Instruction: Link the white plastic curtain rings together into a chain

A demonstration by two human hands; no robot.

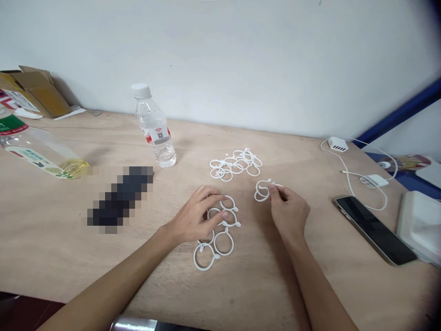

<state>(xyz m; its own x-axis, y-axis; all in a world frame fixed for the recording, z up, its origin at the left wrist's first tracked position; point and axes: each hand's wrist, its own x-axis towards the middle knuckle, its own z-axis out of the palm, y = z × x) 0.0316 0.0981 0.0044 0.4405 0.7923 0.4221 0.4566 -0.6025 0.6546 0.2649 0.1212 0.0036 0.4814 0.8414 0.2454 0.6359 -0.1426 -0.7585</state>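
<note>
My left hand [201,215] rests over a group of white plastic rings [223,243] with small tabs, its fingers spread and partly covering some of them. To the right, my right hand [288,209] pinches a few more white rings [262,191] between thumb and fingers; the fingers hide part of them. Farther back, between the two hands, lies a tangled heap of similar white rings [237,164].
A water bottle [155,128] stands behind my left hand. Further left are a pixelated dark object [120,197], a larger bottle [37,151] and a cardboard box [41,92]. A phone [375,230], a white cable [349,179] and a white container [420,220] lie right.
</note>
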